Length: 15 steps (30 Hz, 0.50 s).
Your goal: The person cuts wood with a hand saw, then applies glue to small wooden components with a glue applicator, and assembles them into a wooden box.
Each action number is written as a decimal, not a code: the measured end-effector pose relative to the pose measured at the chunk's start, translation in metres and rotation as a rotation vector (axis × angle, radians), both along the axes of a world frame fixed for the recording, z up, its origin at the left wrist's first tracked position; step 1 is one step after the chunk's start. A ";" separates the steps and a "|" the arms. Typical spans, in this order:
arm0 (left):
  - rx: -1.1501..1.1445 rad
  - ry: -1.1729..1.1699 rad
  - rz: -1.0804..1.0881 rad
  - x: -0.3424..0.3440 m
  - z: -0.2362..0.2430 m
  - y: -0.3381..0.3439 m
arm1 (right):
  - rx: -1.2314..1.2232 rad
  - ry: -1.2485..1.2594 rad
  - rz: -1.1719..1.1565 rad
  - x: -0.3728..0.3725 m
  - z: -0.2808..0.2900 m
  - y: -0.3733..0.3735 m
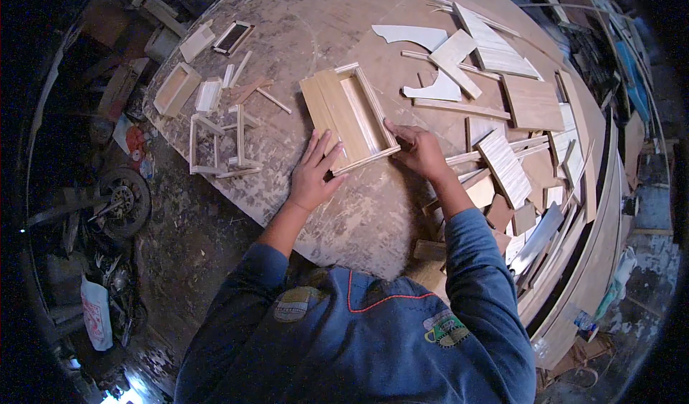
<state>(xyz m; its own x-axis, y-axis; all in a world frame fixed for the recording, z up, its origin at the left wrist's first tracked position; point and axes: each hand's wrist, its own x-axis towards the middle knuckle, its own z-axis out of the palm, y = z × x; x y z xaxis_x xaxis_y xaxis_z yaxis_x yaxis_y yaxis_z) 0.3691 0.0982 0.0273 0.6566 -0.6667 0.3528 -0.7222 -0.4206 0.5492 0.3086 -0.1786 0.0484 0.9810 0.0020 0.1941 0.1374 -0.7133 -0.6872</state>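
Left hand (316, 170) first: it comes up from the lower left, wrist fairly straight, fingers parted and laid over the near-left corner of a wooden box (331, 117), thumb set off beside the near end. Across from it, the right hand (418, 151) bends in at the wrist, fingers curled against the box's near-right corner; whether they pinch the rim, I cannot tell. Both forearms slant inward, blue sleeves (474, 239) ending short of the wrists. And the box itself sits between the two hands, mid-worktop, turned at a slant, a smooth yellowish panel on its left and a walled recess open on its right. Room to move? There's bare worktop (359, 224) between box and body, and a broad stretch beyond the far end. The right side is tight: thin wooden strips (463, 107), striped pale boards (504, 167) and a brown panel (532, 102) crowd that half, some pieces just beside the right forearm. Farther up there, white curved cutouts (409, 35) lie among the scraps. Over on the left, an open wooden frame (204, 167) stands close to the worktop's slanting left edge, loose sticks and a small open-topped box (178, 89) beyond it. Past that edge, down below, a spoked wheel (123, 199) and a white bag (97, 310).
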 end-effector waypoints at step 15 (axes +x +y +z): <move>0.028 -0.020 0.013 -0.001 0.004 0.001 | -0.057 0.124 0.000 0.001 0.006 0.004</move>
